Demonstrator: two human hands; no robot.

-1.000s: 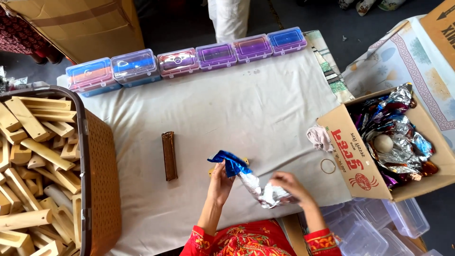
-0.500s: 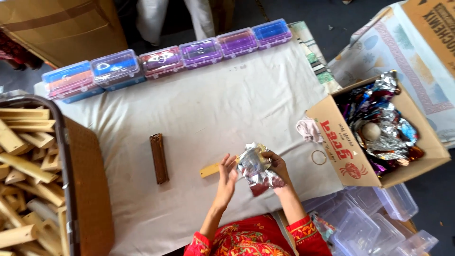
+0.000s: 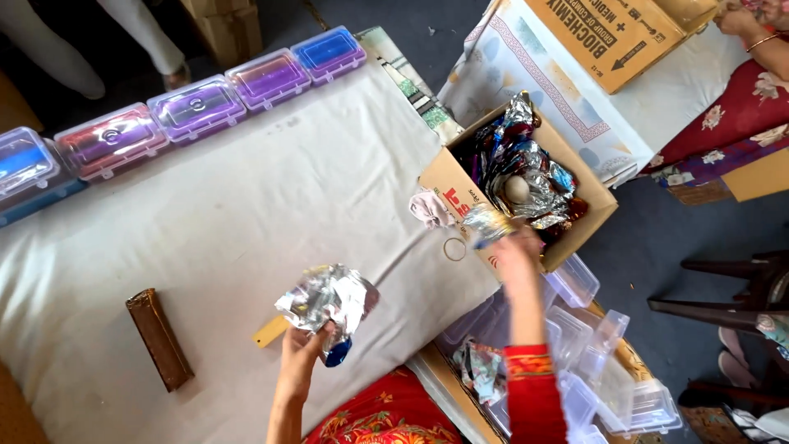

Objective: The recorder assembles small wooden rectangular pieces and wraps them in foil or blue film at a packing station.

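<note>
My left hand (image 3: pixel 300 351) grips a crumpled silver foil wrapper (image 3: pixel 327 300) with a blue underside, just above the white cloth-covered table (image 3: pixel 230 205). My right hand (image 3: pixel 514 255) is blurred and reaches right to the open cardboard box (image 3: pixel 452 185), pinching a small shiny wrapper piece (image 3: pixel 485 224) at the box's near corner. The box holds several crumpled foil wrappers (image 3: pixel 526 177). A brown wrapped bar (image 3: pixel 159 338) lies on the table to the left, and a thin yellow wooden piece (image 3: pixel 271 331) lies beside my left hand.
Small lidded plastic boxes (image 3: pixel 197 107) in blue, pink and purple line the table's far edge. A rubber ring (image 3: pixel 454 249) and a pale cloth scrap (image 3: pixel 431 210) lie near the box. Clear plastic containers (image 3: pixel 575 345) are stacked below right. Another person's sleeve (image 3: pixel 740 107) shows at top right.
My hands have parted: the right one left the wrapper and moved right to the cardboard box with a small piece. The left keeps the foil. The camera swung right.
</note>
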